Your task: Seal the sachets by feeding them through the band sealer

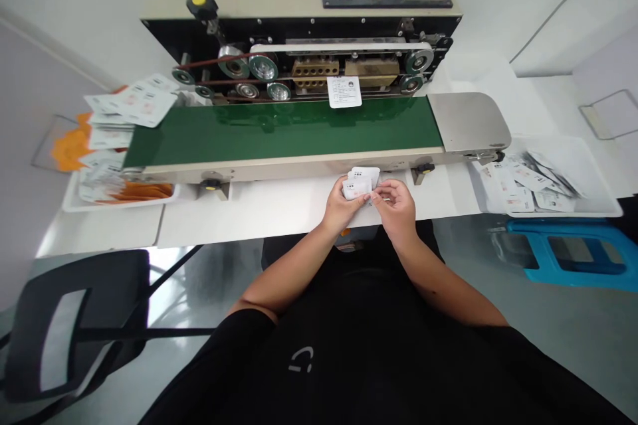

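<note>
A few small white printed sachets (357, 187) are fanned out in my left hand (340, 204), which is closed around their left and lower edges. My right hand (397, 206) pinches with thumb and fingertips at the lower right corner of the sachets. Both hands are just in front of the band sealing machine's near edge, above the white table. Further back, a single white sachet (344, 93) stands at the brass sealing blocks (346, 72), its lower part over the green conveyor belt (279, 129).
On the left, a white bin (177, 194) holds white sachets and orange packets, with more sachets (144, 103) heaped by the belt's end. Another bin (601, 202) at right contains loose sachets. A blue stool (543, 265) and black chair (114, 279) flank me.
</note>
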The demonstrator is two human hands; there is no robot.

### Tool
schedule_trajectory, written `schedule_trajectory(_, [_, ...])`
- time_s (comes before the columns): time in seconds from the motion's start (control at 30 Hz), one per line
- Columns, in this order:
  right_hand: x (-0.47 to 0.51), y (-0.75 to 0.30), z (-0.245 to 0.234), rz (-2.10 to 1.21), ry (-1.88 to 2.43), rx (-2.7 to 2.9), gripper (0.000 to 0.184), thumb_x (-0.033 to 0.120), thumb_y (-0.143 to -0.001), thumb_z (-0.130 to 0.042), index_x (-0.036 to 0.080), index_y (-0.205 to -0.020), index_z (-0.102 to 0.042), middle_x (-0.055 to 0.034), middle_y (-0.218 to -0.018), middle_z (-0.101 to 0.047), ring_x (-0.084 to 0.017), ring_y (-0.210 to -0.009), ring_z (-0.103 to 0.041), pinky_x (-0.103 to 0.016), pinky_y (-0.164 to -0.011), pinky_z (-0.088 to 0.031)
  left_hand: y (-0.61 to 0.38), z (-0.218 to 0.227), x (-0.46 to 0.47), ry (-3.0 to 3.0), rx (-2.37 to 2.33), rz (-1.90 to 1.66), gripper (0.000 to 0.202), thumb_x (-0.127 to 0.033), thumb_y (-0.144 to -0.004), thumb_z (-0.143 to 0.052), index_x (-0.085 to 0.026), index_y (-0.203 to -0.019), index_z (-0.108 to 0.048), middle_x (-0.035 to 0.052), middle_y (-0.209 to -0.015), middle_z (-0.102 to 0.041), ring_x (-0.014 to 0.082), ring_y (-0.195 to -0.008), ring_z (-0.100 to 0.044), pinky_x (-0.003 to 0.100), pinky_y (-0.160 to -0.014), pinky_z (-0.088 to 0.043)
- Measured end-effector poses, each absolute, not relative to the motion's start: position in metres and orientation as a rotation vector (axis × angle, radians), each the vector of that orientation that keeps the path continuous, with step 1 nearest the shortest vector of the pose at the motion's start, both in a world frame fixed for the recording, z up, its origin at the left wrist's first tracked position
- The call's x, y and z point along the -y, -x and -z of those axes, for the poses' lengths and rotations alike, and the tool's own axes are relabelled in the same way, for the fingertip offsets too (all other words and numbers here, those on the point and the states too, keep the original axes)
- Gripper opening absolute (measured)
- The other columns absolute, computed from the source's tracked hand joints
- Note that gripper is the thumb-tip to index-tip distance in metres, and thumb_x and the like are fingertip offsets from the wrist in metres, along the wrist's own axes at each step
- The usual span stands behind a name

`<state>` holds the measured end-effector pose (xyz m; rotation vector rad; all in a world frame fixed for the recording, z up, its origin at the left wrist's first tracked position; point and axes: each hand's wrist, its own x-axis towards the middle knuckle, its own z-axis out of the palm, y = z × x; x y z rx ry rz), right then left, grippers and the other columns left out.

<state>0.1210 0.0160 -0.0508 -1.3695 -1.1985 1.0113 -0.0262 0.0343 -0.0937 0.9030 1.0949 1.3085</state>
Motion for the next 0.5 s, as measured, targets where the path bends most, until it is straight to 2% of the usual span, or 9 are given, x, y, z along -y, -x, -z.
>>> schedule_trajectory(0.1, [-0.018,-0.124,0.052,-0.974,1.36,1.314,0.024,0.043,-0.089,-0.078,0.023,-0.098,-0.068,-0.0038,-0.096,-0.068,-0.018,-0.085,-0.065,-0.031,-0.072,-0.055,0.024,0.086,-0.031,-0.95,-1.069,-1.244,0.07,-0.051,-0.069,-0.098,-0.018,-0.124,-0.069,0.0105,-0.119,-0.077,0.0249,-0.106,-0.073,0.034,-0.095,-0.056])
schedule_trajectory(0.27, [-0.024,-0.129,0.055,-1.018,1.344,1.434,0.022,0.041,-0.086,-0.079,0.024,-0.092,-0.069,-0.003,-0.093,-0.064,-0.018,-0.083,-0.062,-0.033,-0.077,-0.056,0.025,0.082,-0.029,-0.955,-1.015,-1.226,0.072,-0.052,-0.07,-0.097,-0.016,-0.126,-0.069,0.0117,-0.12,-0.078,0.0259,-0.108,-0.074,0.036,-0.097,-0.058])
schedule_trajectory(0.4, [-0.027,-0.129,0.052,-1.232,1.297,1.207,0.031,0.051,-0.091,-0.074,0.024,-0.101,-0.064,-0.0033,-0.093,-0.07,-0.019,-0.083,-0.066,-0.032,-0.074,-0.057,0.029,0.09,-0.033,-0.893,-0.91,-1.231,0.082,-0.047,-0.067,-0.101,-0.017,-0.134,-0.064,0.0139,-0.132,-0.075,0.0291,-0.119,-0.073,0.039,-0.103,-0.058])
schedule_trajectory(0.5, [-0.03,-0.13,0.047,-1.336,1.256,1.054,0.041,0.058,-0.092,-0.073,0.025,-0.112,-0.06,-0.0048,-0.095,-0.074,-0.019,-0.079,-0.07,-0.03,-0.065,-0.056,0.03,0.094,-0.034,-0.83,-0.864,-1.247,0.082,-0.048,-0.069,-0.1,-0.018,-0.136,-0.063,0.0143,-0.135,-0.074,0.0302,-0.121,-0.073,0.042,-0.104,-0.059])
